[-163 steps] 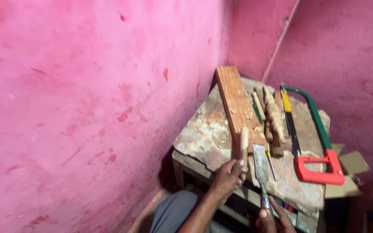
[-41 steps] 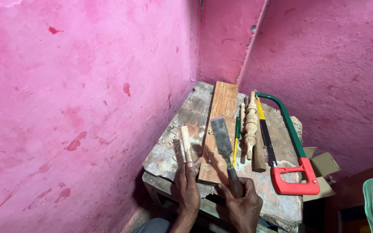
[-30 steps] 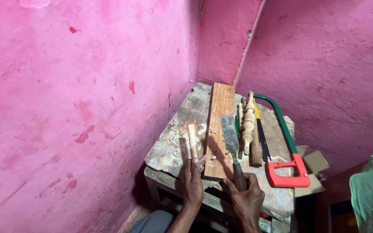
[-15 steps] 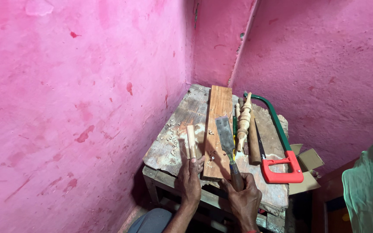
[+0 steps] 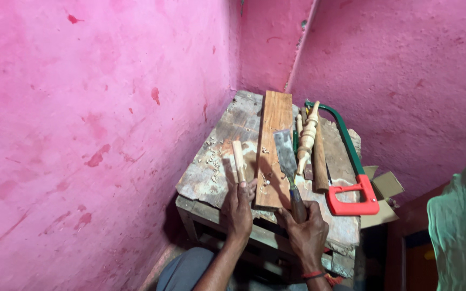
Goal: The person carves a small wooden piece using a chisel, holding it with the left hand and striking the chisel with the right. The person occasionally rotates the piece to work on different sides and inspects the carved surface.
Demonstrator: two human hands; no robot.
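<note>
Since the earlier frame my hands and tools have barely shifted: my left hand (image 5: 237, 207) stays clamped on the peg (image 5: 239, 160), upright on the counter (image 5: 206, 175), and my right hand (image 5: 307, 229) stays clamped on the chisel (image 5: 286, 156), its blade flat on the plank (image 5: 274, 145). Risk: the blade lies just beside my left fingers; a slipped push could cut them. An open brown carton (image 5: 386, 188) sits beyond the saw (image 5: 351, 186).

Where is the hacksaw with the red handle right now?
In the head view the hacksaw lies along the right side of the workbench, beside the turned wooden spindle, its red handle near the cardboard box.
</note>
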